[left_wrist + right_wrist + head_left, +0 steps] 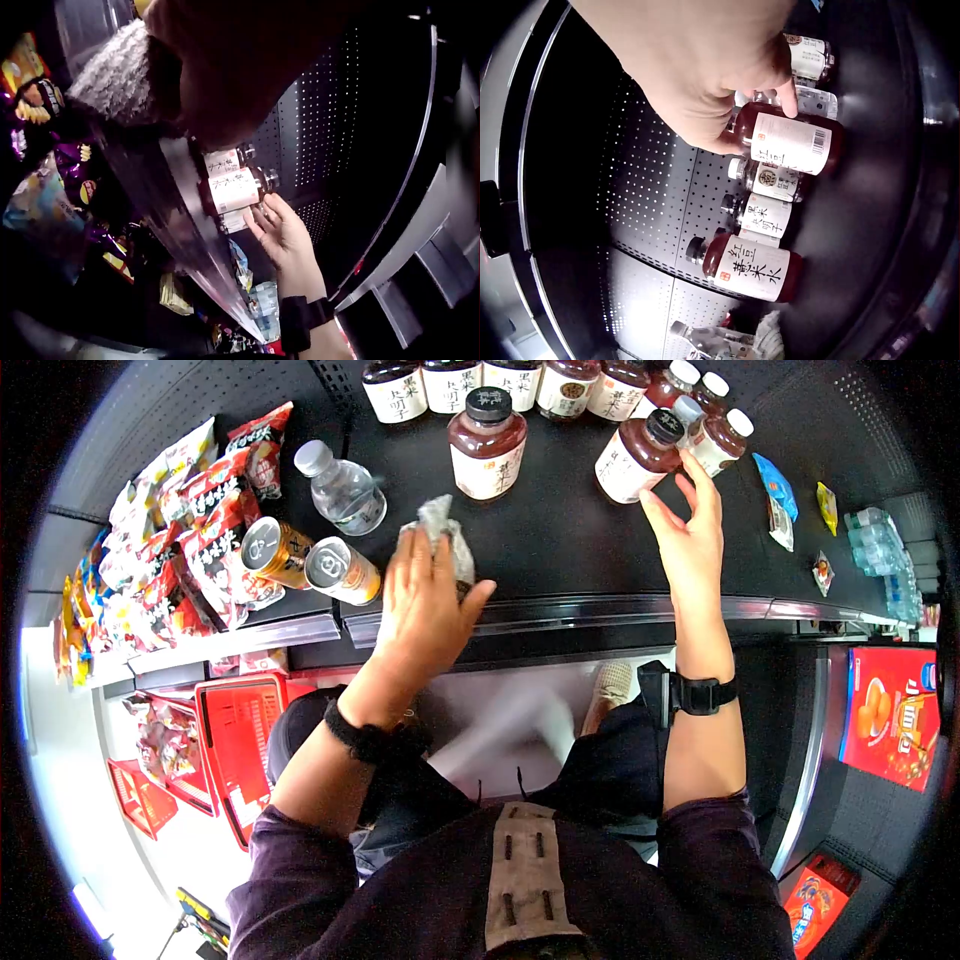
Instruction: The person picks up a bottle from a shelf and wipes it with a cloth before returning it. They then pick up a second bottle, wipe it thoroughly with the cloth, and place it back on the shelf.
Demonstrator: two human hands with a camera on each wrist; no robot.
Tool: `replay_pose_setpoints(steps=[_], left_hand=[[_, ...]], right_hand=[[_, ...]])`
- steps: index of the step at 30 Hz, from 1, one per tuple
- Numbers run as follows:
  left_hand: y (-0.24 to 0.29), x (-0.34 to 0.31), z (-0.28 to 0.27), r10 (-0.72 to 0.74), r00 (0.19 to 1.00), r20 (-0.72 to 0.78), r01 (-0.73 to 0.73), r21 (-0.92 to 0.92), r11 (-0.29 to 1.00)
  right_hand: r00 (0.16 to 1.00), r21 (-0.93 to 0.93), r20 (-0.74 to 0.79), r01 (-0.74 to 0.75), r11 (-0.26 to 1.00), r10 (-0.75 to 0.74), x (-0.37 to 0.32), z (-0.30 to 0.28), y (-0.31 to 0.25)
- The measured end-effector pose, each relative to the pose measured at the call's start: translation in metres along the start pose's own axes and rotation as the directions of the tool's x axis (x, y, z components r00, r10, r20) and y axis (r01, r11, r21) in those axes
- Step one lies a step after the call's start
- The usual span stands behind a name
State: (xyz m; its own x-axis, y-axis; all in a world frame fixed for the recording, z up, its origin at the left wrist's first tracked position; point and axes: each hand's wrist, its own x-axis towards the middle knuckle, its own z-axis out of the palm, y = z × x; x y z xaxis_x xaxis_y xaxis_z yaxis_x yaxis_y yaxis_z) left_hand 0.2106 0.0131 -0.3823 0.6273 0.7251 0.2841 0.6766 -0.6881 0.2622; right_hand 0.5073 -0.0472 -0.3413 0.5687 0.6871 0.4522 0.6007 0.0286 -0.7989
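My left hand (425,605) lies with fingers extended over a crumpled grey-white cloth (437,516) near the shelf's front edge, thumb spread to the side. The cloth (120,75) also shows under the dark shape of that hand in the left wrist view. At the right, my right hand (693,540) holds a dark red drink bottle (636,461) with a black cap and white label between thumb and fingers. In the right wrist view the thumb is by the neck of this bottle (791,142) and a fingertip touches its side. The other fingers are partly hidden.
A similar bottle (487,448) stands between the hands, with a row of bottles (450,385) behind. Left of the cloth are a clear bottle (345,490), two cans (340,570) and snack bags (215,530). Small packets (778,500) lie at right; red baskets (240,745) stand below.
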Motion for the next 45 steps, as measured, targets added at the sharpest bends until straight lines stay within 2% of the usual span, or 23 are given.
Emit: replay_pose_setpoints(steps=[6,9,12,15,18,21,23,26,27,30,31,32,34,35,36,38,39,40,41,42,43,44,45], left_hand=[[0.039,0.019,0.021,0.101,0.995,0.027,-0.099,-0.06,0.993],[0.063,0.03,0.032,0.208,0.977,0.037,-0.201,-0.144,0.969],[0.081,0.042,0.039,0.265,0.961,0.078,-0.242,-0.224,0.944],[0.092,0.054,0.045,0.315,0.945,0.086,-0.283,-0.265,0.922],[0.1,0.066,0.052,0.378,0.923,0.072,-0.334,-0.336,0.881],[0.107,0.073,0.057,0.501,0.864,0.044,-0.441,-0.413,0.797],[0.111,0.072,0.058,0.544,0.839,-0.011,-0.482,-0.479,0.734],[0.106,0.072,0.057,0.56,0.826,0.064,-0.447,-0.53,0.721],[0.102,0.072,0.056,0.542,0.84,-0.015,-0.469,-0.522,0.712],[0.086,0.07,0.047,0.476,0.879,-0.02,-0.375,-0.645,0.666],[0.082,0.072,0.034,0.5,0.866,0.021,-0.332,-0.724,0.604],[0.076,0.073,0.019,0.494,0.839,0.227,-0.129,-0.8,0.586],[0.062,0.073,-0.007,0.537,0.723,0.434,0.211,-0.88,0.427],[0.055,0.07,-0.013,0.538,0.715,0.447,0.35,-0.895,0.278],[0.049,0.063,-0.012,0.457,0.794,0.402,0.432,-0.901,0.042],[0.036,0.058,-0.012,0.3,0.845,0.442,0.531,-0.757,-0.381],[0.039,0.059,-0.015,0.058,0.855,0.515,0.458,-0.699,-0.55],[0.023,0.058,-0.004,0.152,0.888,0.435,0.337,-0.387,-0.858],[0.012,0.056,-0.003,0.141,0.905,0.401,0.276,-0.303,-0.912],[0.008,0.057,-0.013,0.126,0.921,0.367,0.215,-0.212,-0.953],[0.009,0.058,-0.02,0.067,0.941,0.332,0.143,-0.208,-0.968],[0.011,0.058,-0.027,-0.031,0.934,0.357,0.046,-0.205,-0.978],[0.013,0.057,-0.034,-0.08,0.942,0.325,0.003,-0.247,-0.969]], right_hand=[[1.0,0.037,-0.001,-0.001,0.999,0.001,-0.005,-0.009,-0.007],[1.0,0.019,0.003,-0.013,1.0,0.013,-0.01,-0.015,-0.012],[0.999,-0.015,0.035,0.006,1.0,-0.006,-0.016,-0.02,-0.014],[0.995,-0.069,0.06,0.086,0.994,-0.082,-0.02,-0.022,-0.019],[0.984,-0.124,0.095,0.164,0.979,-0.153,-0.02,-0.021,-0.021],[0.982,-0.079,0.17,0.103,0.992,-0.088,-0.018,-0.021,-0.02],[0.972,-0.135,0.217,0.123,0.983,-0.092,-0.018,-0.021,-0.021],[0.97,-0.192,0.228,0.134,0.972,-0.089,-0.018,-0.024,-0.016],[0.973,-0.183,0.217,0.117,0.976,-0.076,-0.017,-0.025,-0.015],[0.98,-0.121,0.199,0.025,0.992,0.0,-0.015,-0.027,-0.012],[0.98,-0.094,0.195,-0.013,0.995,0.032,-0.015,-0.028,-0.011],[0.978,-0.053,0.199,-0.05,0.997,0.06,-0.014,-0.028,-0.009],[0.97,0.029,0.213,-0.129,0.991,0.12,-0.013,-0.026,-0.006],[0.967,0.037,0.218,-0.144,0.989,0.133,-0.013,-0.025,-0.008],[0.964,0.046,0.223,-0.158,0.986,0.144,-0.013,-0.023,-0.011],[0.963,0.101,0.24,-0.153,0.983,0.125,-0.012,-0.013,-0.013],[0.964,0.129,0.248,-0.134,0.983,0.099,-0.014,-0.007,-0.013],[0.964,0.157,0.256,-0.115,0.981,0.072,-0.016,0.0,-0.015],[0.957,0.211,0.288,-0.108,0.972,0.044,-0.018,0.01,-0.016],[0.951,0.175,0.31,-0.059,0.983,0.002,-0.019,0.018,-0.021],[0.948,0.13,0.318,-0.023,0.991,-0.02,-0.022,0.027,-0.026],[0.945,0.084,0.326,0.015,0.996,-0.041,-0.024,0.035,-0.032],[0.93,0.077,0.366,-0.005,0.997,-0.024,-0.025,0.044,-0.033]])
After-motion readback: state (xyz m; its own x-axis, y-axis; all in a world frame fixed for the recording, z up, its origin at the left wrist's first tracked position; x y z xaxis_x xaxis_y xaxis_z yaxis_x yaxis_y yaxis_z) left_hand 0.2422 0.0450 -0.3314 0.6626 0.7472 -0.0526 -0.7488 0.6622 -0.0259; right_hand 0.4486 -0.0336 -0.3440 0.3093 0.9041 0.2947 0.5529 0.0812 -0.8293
